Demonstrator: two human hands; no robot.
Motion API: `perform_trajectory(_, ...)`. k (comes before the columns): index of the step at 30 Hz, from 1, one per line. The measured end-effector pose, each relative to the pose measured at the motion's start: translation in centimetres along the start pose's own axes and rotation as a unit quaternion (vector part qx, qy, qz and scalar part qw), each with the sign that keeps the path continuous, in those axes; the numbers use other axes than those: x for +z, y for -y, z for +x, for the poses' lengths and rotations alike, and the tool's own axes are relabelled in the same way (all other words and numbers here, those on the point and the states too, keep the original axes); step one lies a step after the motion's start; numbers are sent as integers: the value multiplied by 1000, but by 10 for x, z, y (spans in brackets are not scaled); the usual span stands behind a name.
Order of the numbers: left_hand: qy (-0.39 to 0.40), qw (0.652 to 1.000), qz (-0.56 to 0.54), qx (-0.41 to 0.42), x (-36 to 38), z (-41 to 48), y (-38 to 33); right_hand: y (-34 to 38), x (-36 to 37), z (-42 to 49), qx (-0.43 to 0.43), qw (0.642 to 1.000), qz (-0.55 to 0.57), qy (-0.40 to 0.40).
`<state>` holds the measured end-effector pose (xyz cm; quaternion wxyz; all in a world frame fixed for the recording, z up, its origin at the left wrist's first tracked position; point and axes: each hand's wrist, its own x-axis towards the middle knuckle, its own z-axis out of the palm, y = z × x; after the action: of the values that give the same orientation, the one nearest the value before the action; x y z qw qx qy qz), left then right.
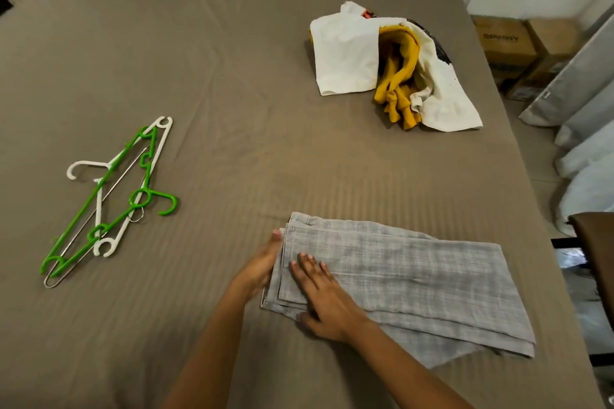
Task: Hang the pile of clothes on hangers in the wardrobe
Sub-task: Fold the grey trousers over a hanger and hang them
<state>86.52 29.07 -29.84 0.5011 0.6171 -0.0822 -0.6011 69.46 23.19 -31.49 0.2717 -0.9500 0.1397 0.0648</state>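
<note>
**Early stage: nothing hung yet, first garment still folded on the bed**

A folded grey garment (415,279), trousers by the look of the waistband, lies flat on the near part of the bed (232,76), right in front of the person. Both hands are on it.

- The right hand (324,299) lies flat on top near the garment's left end. Its fingers are straight and spread, pressing and gripping nothing.
- The left hand (262,266) is set side-on against the garment's left edge with the fingers straight along the fold. It touches the cloth without closing round it. Whether the fingertips have slipped under the edge cannot be told.

The hangers (109,196) lie in a loose stack well apart to the left: green plastic, white plastic and what looks like a wire one. All are bare, with no cloth on any of them.

The pile of clothes (392,66) sits at the far right of the bed. It holds white pieces, a mustard-yellow piece and something dark-printed, bunched together and untouched. Cardboard boxes (508,43) stand on the floor past the bed's right side.

No wardrobe is in view.

Judged progress is close to zero. One item is pulled out and being handled, none is on a hanger and none is hung. Left to do: get the grey piece onto a hanger, do the same for every item in the pile, then carry them all to the wardrobe.
</note>
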Motion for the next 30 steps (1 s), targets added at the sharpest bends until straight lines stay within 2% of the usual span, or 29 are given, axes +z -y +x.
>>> perform_trajectory(3, -71, 986, 123, 85, -10, 0, 11, 8, 12, 17, 49, 998, -14, -36)
perform_trajectory(5, -126, 973, 176, 86, -14, -1, 19, 13, 18, 28, 68, 998, -6, 2)
perform_trajectory(7, -179, 970, 138, 91, -22, -4, 20, 18, 20, 36, 84, 996, 21, -12)
perform_trajectory(8, -203, 973, 73, 87, -30, -2, 20, 19, 22, 39, 89, 995, 22, -32)
perform_trajectory(10, -262, 960, -3, 99, -53, -2, 18, 18, 28, 44, 95, 994, -28, -44)
perform_trajectory(12, -364, 918, 85, 135, -90, -2, 16, 13, 37, 48, 101, 992, -72, -27)
perform_trajectory(14, -439, 867, 200, 120, -130, -2, 9, 10, 47, 50, 100, 990, -86, -40)
perform_trajectory(16, -482, 826, 261, 132, -162, -2, -8, 7, 55, 52, 84, 991, -92, -58)
perform_trajectory(20, -491, 758, 408, 132, -220, 19, -40, 4, 60, 52, 75, 990, -96, -75)
perform_trajectory(26, -441, 721, 533, -36, -267, 35, -62, 6, 59, 56, 79, 990, -90, -68)
perform_trajectory(30, -458, 659, 596, -25, -270, 32, -61, 8, 57, 55, 93, 989, -102, -59)
